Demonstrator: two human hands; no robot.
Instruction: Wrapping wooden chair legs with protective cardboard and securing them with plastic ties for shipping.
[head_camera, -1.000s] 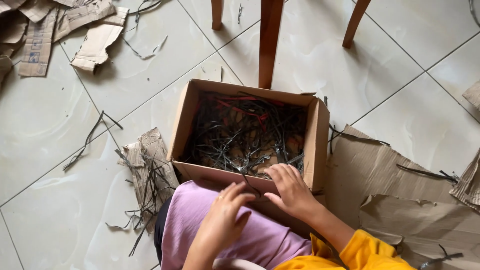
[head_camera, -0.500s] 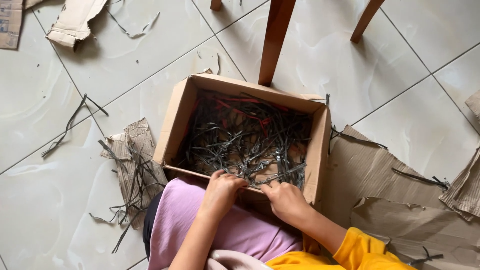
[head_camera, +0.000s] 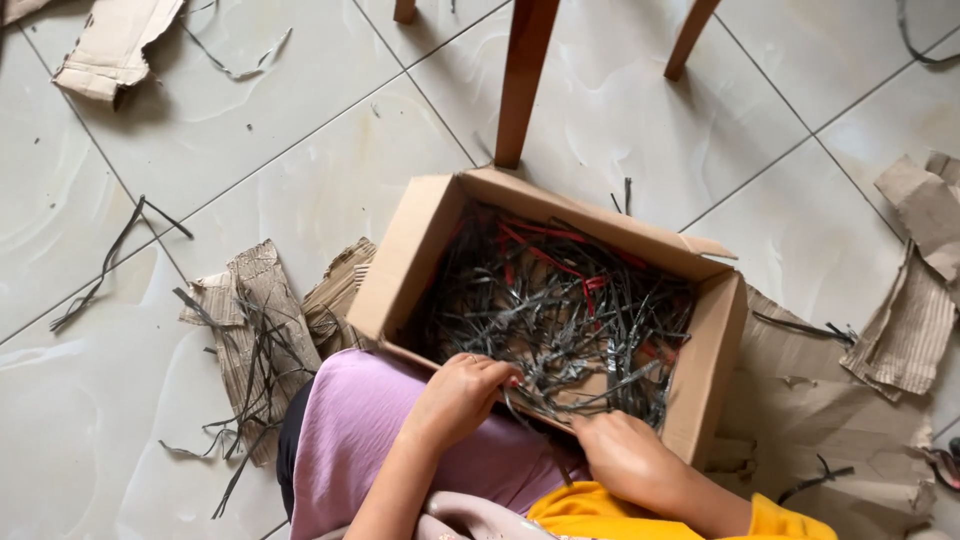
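An open cardboard box (head_camera: 396, 272) rests on the tiled floor against my lap, tilted. Inside lies a tangle of dark grey strips (head_camera: 560, 320) with a few red strips (head_camera: 545, 250) near its far wall. My left hand (head_camera: 462, 395) curls over the near rim, fingers closed on some grey strips. My right hand (head_camera: 625, 455) grips the box's near wall toward the right corner, fingers hidden under the rim.
Brown wooden chair legs (head_camera: 520, 80) stand just beyond the box. Torn cardboard pieces (head_camera: 250, 320) with loose strips lie left of it, more cardboard (head_camera: 905, 330) at the right and one scrap (head_camera: 105, 45) far left. My pink-clad knee (head_camera: 360, 430) is below the box.
The box has swung round and shifted right, its right end now nearer me. My right hand moved down to the near wall; my left hand stayed on the strips at the rim.
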